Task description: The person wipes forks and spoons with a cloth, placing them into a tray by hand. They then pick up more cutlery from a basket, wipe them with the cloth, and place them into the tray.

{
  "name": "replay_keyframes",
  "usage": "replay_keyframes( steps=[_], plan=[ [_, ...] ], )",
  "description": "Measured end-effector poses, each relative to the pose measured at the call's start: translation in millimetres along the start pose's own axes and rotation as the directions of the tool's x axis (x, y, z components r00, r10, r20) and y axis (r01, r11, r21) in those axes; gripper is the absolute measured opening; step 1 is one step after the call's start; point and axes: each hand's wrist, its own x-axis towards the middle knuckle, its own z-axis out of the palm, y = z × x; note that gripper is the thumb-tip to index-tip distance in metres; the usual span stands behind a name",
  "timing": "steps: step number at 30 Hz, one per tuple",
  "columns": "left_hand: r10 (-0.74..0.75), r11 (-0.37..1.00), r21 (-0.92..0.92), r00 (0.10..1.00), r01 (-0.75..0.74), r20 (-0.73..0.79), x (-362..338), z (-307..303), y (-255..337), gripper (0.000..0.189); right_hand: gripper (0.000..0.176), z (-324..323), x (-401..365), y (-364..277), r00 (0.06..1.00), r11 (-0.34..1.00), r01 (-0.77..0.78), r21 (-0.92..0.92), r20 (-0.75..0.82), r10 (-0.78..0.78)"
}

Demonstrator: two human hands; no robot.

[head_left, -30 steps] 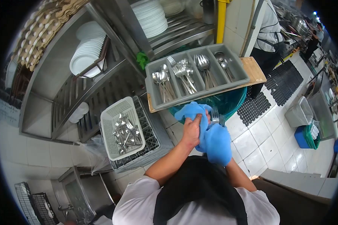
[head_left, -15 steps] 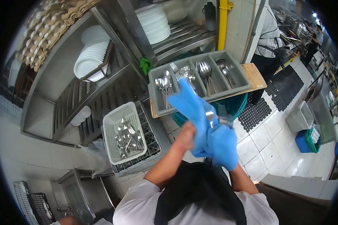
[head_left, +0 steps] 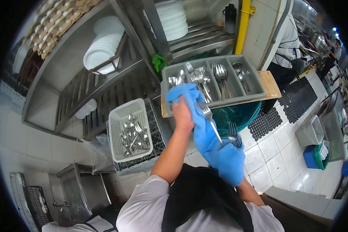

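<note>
A blue cloth (head_left: 201, 129) stretches between my two hands. My left hand (head_left: 181, 114) is closed on its upper end, by the front edge of the grey cutlery tray (head_left: 216, 103). Blue cloth covers my right hand (head_left: 231, 164), which grips several forks low in front of the apron. One fork (head_left: 212, 125) slants up and left out of that grip, its head against the cloth near my left hand. Another fork (head_left: 234, 135) points upward with its tines showing. The fingers of my right hand are hidden under the blue material.
Spoons (head_left: 177, 78) and forks (head_left: 221, 73) lie in the tray's compartments, on a wooden board (head_left: 270, 83) over a green-lined bin (head_left: 236, 118). At left, a white basket (head_left: 112, 135) of cutlery rests on a grey rack (head_left: 158, 133). Shelves hold plates (head_left: 100, 54). Another person (head_left: 288, 46) stands beyond.
My left hand has moved up and forward with the cloth's end, toward the tray. The forks in my right hand now show more clearly. The view has shifted slightly.
</note>
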Motion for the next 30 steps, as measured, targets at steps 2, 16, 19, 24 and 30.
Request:
replay_keyframes(
  steps=[2,16,19,24,30],
  plan=[
    [-0.331,0.863,-0.343,0.928,0.371,0.171,-21,24,17,0.027,0.025,-8,6,-49,0.975,0.730,-0.221,-0.647,-0.170,0.144],
    [-0.659,0.749,0.073,0.752,0.658,-0.012,-42,51,-3,0.027,0.011,-3,2,38,0.931,0.767,0.347,-0.540,0.103,-0.349],
    [-0.621,0.783,0.026,0.778,0.622,0.094,24,29,-15,0.031,0.023,-7,-11,23,0.880,0.712,0.425,-0.559,0.071,-0.469],
    [-0.748,0.624,-0.018,0.604,0.781,0.276,-59,35,-15,0.028,0.017,-24,2,14,0.912,0.761,0.395,-0.515,0.118,-0.394],
    [-0.406,0.914,-0.020,0.911,0.406,-0.069,-68,46,-46,0.017,0.015,22,25,46,0.968,0.915,0.233,-0.330,-0.007,-0.250]
  ],
)
